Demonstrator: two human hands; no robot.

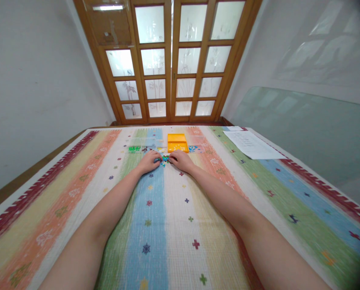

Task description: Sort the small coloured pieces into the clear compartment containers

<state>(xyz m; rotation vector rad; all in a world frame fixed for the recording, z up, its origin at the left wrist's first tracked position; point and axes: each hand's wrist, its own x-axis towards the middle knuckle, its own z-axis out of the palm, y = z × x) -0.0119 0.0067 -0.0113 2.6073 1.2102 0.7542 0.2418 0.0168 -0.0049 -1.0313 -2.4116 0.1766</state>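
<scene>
A small pile of blue, green and dark pieces (165, 159) lies on the tablecloth between my two hands. My left hand (150, 161) curls at the pile's left side, fingertips bent inward beside the pieces. From the other side, my right hand (181, 160) rests with its fingers closed together at the pile's right edge. Whatever either hand pinches is too small to make out. Just behind the hands stands an open orange case (177, 141) with pale bits inside. Flanking it are clear compartments of green pieces (134, 149), dark red pieces (147, 149), and blue pieces (194, 148).
A striped, patterned tablecloth (146, 233) covers the table. Printed white sheets (250, 144) lie at the far right. Beyond the table's far edge are wooden doors (172, 76) with glass panes. A pale glass panel (306, 141) leans along the right wall.
</scene>
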